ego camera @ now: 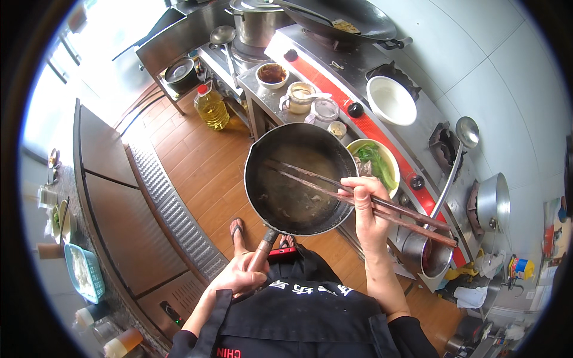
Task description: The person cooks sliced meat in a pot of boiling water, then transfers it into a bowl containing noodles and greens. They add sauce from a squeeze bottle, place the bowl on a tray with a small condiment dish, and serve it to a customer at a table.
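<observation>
My left hand (pixel 244 275) is closed around the wooden handle of a dark saucepan (pixel 301 230), held up in front of me. Cloudy broth (pixel 300 188) with small bits lies inside it. My right hand (pixel 369 210) grips a pair of long wooden chopsticks (pixel 313 181), whose tips reach into the pan over the broth. Just beyond the pan's right side, partly behind my right hand, a bowl (pixel 396 172) holds leafy greens (pixel 376 161) and pieces of what looks like meat.
A steel stove (pixel 429 179) with a red front runs along the right, bearing a white bowl (pixel 391 100), a ladle (pixel 467 132) and a wok (pixel 371 22). Seasoning jars (pixel 300 98) stand ahead. An oil bottle (pixel 211 107) is on the floor; a counter (pixel 89 215) lines the left.
</observation>
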